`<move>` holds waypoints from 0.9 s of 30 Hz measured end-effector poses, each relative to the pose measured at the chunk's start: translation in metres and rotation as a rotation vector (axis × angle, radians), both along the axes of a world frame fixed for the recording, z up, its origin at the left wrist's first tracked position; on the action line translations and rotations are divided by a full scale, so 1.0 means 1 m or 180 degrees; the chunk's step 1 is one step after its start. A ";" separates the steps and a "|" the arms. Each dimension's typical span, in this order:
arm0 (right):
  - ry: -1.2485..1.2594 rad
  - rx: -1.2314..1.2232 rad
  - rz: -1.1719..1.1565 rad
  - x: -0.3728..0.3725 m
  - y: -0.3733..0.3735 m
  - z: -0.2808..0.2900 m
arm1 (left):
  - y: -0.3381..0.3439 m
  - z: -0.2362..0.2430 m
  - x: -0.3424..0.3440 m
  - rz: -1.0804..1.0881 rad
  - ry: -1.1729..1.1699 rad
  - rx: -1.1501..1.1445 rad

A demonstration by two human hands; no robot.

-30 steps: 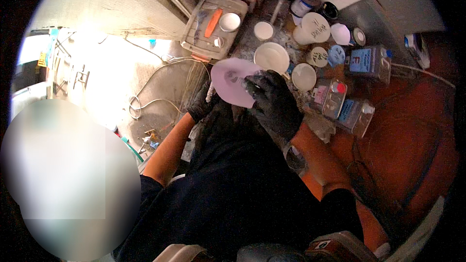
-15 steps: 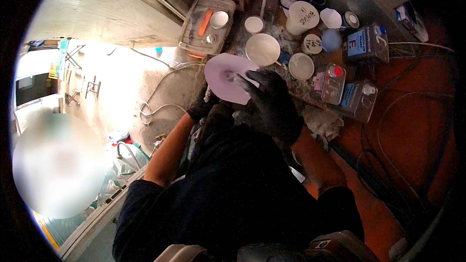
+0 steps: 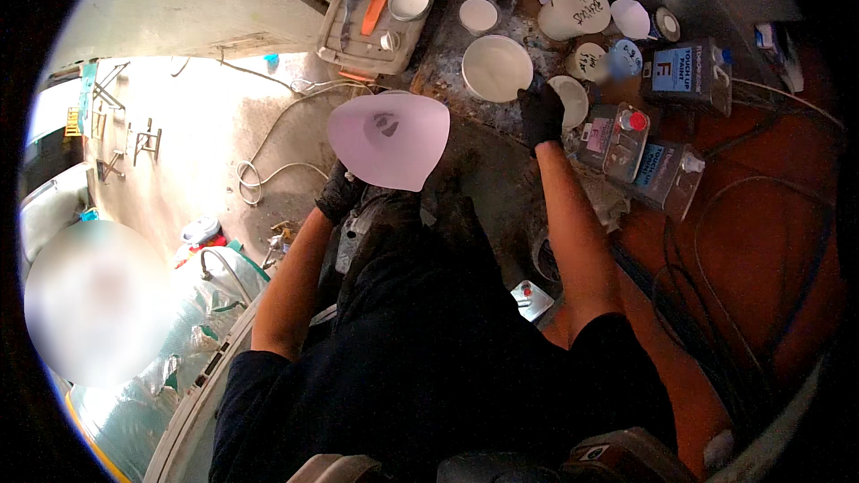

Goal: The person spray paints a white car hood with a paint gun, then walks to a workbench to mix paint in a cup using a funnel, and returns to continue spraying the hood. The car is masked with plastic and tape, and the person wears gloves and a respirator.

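A pink paper cone (image 3: 389,143), shaped like a paint strainer, sits mouth up in front of me with grey patches at its bottom. My left hand (image 3: 342,195), in a black glove, is closed at its lower left edge; what lies under the cone is hidden. Beyond it, on the stained bench, stands a large white mixing tub (image 3: 497,69) with pale contents. My black-gloved right hand (image 3: 541,116) is closed at that tub's right rim, beside a smaller white tub (image 3: 570,101). Its fingertips and what they grip are hidden.
A grey lidded bin (image 3: 353,36) carries an orange scraper (image 3: 377,7) and a white cup (image 3: 409,3). Several tubs and cans crowd the bench's far right, near clear solvent jugs (image 3: 626,143). Hoses (image 3: 707,215) lie on the reddish floor; a white cable (image 3: 255,183) curls at left.
My right hand has come out of the cone and moved up and right to the large tub's rim. The cone, with my left hand, has shifted left and tipped its mouth toward me.
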State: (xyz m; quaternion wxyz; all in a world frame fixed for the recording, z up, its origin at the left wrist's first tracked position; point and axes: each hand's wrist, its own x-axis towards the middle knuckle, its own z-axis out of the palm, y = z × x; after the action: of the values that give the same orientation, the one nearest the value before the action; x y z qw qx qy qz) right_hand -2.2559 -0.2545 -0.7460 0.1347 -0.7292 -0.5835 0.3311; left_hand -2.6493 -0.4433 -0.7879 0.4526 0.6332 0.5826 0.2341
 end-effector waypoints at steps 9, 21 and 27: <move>-0.0508 0.0741 0.1336 -0.050 0.036 -0.047 | -0.004 0.006 -0.008 0.0745 -0.0902 -0.0398; -0.0817 0.0060 0.1966 -0.044 0.040 -0.007 | 0.008 0.036 -0.022 0.0488 -0.1075 -0.0612; -0.1660 0.0472 0.1972 -0.036 0.049 -0.006 | 0.010 0.042 -0.028 0.0393 -0.1074 -0.0423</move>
State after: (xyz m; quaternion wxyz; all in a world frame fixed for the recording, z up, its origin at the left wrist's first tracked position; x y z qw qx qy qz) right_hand -2.2919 -0.2055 -0.7519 -0.0716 -0.5669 -0.8123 0.1172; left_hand -2.6775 -0.4337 -0.7456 0.5695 0.5167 0.5504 0.3253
